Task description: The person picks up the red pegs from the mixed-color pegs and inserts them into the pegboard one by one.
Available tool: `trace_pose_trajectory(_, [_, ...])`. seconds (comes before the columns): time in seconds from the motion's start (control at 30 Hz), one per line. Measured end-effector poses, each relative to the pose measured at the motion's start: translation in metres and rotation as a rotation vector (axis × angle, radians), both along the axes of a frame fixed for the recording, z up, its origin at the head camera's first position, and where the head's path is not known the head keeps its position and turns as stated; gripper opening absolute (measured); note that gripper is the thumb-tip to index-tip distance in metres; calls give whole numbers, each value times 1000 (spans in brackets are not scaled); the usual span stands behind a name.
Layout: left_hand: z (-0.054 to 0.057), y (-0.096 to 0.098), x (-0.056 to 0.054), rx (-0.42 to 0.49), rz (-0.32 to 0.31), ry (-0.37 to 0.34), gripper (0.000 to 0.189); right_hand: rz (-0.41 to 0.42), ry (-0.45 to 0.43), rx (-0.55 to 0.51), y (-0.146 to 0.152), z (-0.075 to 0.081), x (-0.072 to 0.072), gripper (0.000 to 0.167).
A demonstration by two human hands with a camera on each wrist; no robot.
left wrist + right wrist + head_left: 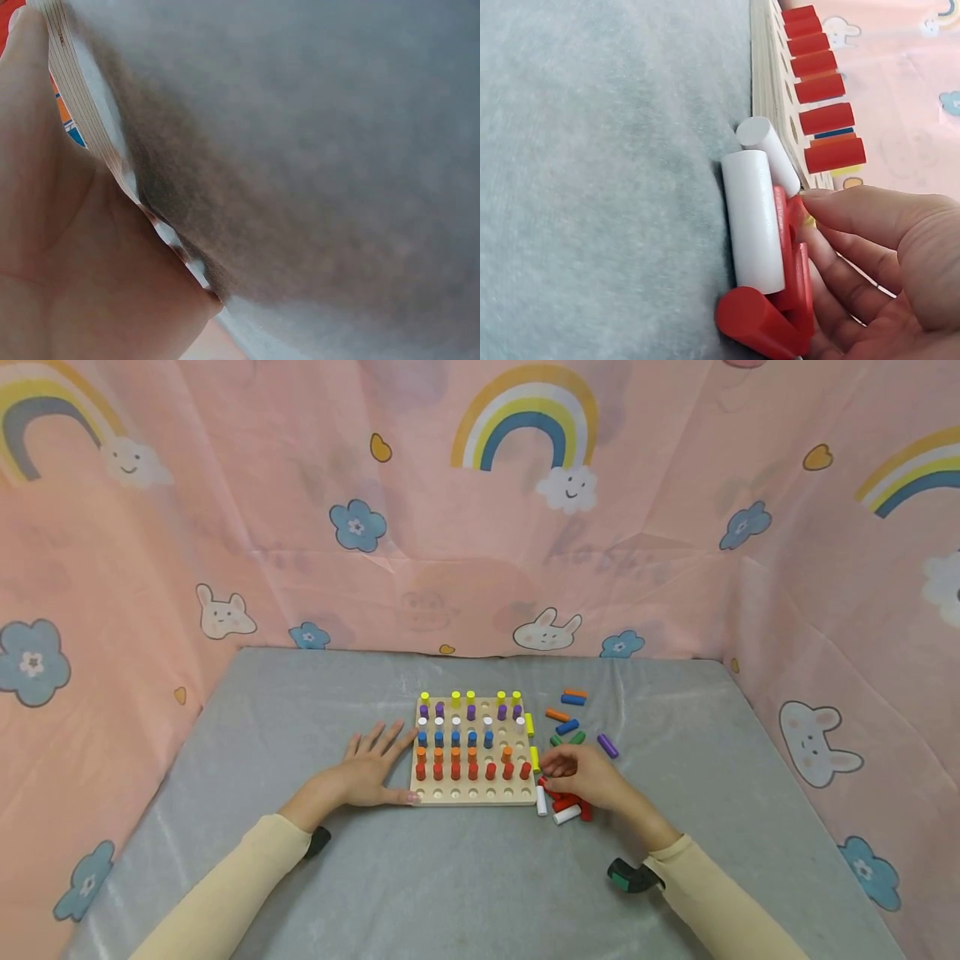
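Note:
A wooden peg board (474, 802) carries upright pegs in rows of yellow, purple, white, blue, orange and red, with bare holes along its front row. My left hand (369, 774) lies at the board's left edge, fingers spread and thumb at the front corner. In the left wrist view its palm is beside the board's layered wooden side (71, 82). Over loose pegs at the board's right, my right hand (588, 775) has bent fingers and a gap between thumb and fingertips. Its thumb tip is right by a red peg (799, 212), close to white pegs (751, 221).
Behind the right hand lie loose orange (557, 715), blue (567, 727), green (577, 737) and purple pegs (608, 746). Yellow pegs (535, 759) lie along the board's right side. A grey cloth (337, 893) covers the table, with a pink patterned curtain (465, 560) around it.

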State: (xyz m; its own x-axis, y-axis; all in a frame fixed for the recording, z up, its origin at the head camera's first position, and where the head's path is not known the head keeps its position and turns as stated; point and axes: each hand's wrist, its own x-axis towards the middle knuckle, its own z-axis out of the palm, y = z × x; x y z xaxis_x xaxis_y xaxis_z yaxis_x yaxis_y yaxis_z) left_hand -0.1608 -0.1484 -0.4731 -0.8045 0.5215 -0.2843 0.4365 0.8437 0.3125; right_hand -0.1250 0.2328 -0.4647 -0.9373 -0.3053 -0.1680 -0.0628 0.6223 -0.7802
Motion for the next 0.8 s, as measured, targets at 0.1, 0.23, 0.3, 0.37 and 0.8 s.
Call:
trace_pose_trajectory(0.1, [1, 0, 0, -4, -1, 1, 110, 10, 14, 5, 1, -2, 1, 26])
trace_pose_trajectory(0.23, [2, 1, 0, -5, -1, 1, 110, 1, 21, 19, 2, -5, 2, 24])
trace_pose_trajectory(0.3, [2, 1, 0, -3, -1, -1, 110, -5, 23, 26, 2, -7, 2, 23])
trace_pose_trajectory(0.37, [1, 1, 0, 1, -2, -2, 110, -10, 23, 31, 2, -8, 2, 23])
trace_pose_trajectory(0.8, [-1, 0, 0, 8, -5, -19, 113, 6, 49, 72, 1, -10, 2, 13])
